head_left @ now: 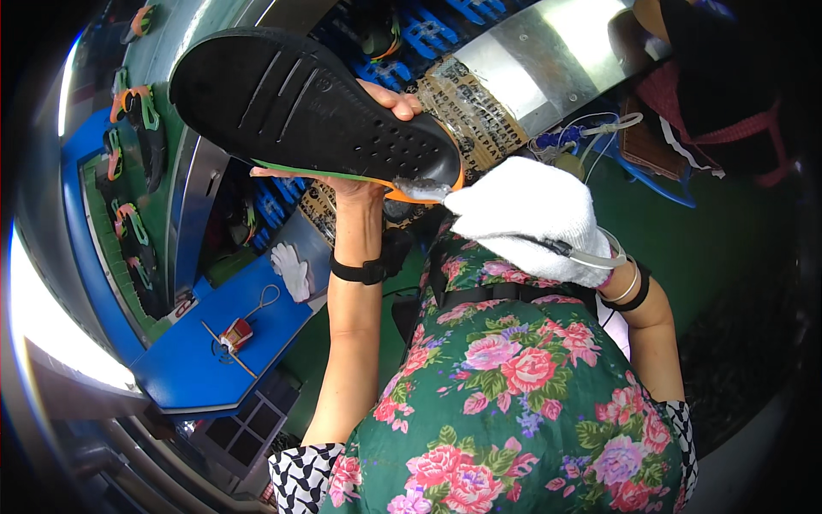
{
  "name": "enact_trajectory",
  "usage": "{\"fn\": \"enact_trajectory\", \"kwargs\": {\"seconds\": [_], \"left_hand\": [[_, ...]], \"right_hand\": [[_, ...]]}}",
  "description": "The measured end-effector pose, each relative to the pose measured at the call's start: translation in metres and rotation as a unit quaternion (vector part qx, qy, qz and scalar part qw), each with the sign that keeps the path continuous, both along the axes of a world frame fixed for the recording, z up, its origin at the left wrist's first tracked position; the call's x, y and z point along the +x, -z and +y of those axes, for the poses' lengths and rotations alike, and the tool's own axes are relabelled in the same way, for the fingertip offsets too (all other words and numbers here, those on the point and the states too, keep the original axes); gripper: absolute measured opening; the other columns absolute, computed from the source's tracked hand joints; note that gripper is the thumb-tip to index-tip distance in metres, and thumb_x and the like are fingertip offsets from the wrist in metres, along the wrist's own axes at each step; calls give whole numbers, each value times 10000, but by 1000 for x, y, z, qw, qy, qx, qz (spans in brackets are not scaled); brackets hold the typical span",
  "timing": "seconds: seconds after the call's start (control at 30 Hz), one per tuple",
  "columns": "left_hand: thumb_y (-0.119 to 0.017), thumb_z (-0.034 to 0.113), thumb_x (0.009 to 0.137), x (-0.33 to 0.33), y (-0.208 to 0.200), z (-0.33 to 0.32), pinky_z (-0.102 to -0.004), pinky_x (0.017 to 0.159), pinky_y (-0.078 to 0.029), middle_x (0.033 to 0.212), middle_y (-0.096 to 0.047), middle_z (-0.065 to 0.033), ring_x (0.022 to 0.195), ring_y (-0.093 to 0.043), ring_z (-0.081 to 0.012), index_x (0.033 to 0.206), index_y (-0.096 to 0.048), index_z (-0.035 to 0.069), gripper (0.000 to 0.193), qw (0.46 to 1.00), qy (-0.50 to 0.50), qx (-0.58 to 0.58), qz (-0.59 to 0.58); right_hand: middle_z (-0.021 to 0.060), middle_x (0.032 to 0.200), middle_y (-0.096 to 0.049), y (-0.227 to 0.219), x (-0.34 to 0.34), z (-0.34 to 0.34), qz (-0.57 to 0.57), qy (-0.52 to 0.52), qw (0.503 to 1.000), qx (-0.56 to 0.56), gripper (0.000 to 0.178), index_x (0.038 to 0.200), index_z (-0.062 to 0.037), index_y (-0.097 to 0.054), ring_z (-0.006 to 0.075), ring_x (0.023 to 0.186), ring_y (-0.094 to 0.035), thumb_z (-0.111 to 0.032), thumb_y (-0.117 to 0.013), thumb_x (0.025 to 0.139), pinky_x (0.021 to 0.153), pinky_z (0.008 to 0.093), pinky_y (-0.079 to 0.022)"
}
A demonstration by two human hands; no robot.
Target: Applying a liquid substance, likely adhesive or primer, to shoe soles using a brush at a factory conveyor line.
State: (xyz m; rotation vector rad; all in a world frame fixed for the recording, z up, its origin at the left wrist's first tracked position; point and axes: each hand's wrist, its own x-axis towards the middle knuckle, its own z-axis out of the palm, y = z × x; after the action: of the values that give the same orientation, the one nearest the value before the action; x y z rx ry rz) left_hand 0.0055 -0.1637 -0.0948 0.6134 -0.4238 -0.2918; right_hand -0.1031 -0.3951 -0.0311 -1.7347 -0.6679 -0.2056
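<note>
A black shoe sole [295, 111], with slots toward its wide end and small holes toward its narrow end, is held tilted up in front of me. Along its lower edge runs a green and orange rim. My left hand [349, 185] is closed around it from beneath, its fingertips showing past the far edge. A thick white glove covers my right hand [535, 218], which is closed on a small brush. The brush's grey bristles [419, 188] touch the orange rim near the narrow end; its handle is mostly hidden by the glove.
A metal ledge patched with printed brown tape [475, 107] lies beyond the sole. On the left, a green belt [107, 248] carries several black, orange and green shoe parts. A blue table [197, 364] bears a white glove [291, 270] and a small red container [235, 334].
</note>
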Motion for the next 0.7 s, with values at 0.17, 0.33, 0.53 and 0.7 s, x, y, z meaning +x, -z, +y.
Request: {"fn": "enact_trajectory", "kwargs": {"seconds": [0.17,0.33,0.53,0.7], "left_hand": [[-497,1028,587,1,-8,-10,-464,1012,-479,987,-638,-156,1001,-661,-277,1124,-619,-110,1264,1000,17,-8,-21],[-458,1069,514,2,2,-3,-482,1056,-469,1037,-651,-195,1003,-654,-314,1124,-613,-129,1353,1000,15,-11,25],[-300,1128,433,-1,8,-8,-501,902,-546,1008,-693,-254,932,-693,-364,1147,-614,-100,1455,997,-9,-45,57],[-551,1024,534,-1,11,-7,-454,1108,-454,1075,-662,-201,1085,-648,-324,1191,-595,-125,1324,997,49,-49,34]], "right_hand": [[94,1055,-774,1,2,-6,-1,2,1000,-6,231,1025,-78,-792,270,863,-725,-50,-791,796,750,370,-588],[72,1084,-774,-4,-6,10,-31,2,999,3,302,1087,-111,-788,245,889,-732,-41,-805,795,761,355,-596],[79,1094,-776,-14,-5,3,-16,19,1000,7,314,1090,-115,-799,260,926,-734,-30,-810,788,801,360,-590],[90,1088,-775,-13,-9,8,4,5,1000,8,296,1072,-96,-801,263,937,-731,-22,-808,785,806,360,-587]]}}
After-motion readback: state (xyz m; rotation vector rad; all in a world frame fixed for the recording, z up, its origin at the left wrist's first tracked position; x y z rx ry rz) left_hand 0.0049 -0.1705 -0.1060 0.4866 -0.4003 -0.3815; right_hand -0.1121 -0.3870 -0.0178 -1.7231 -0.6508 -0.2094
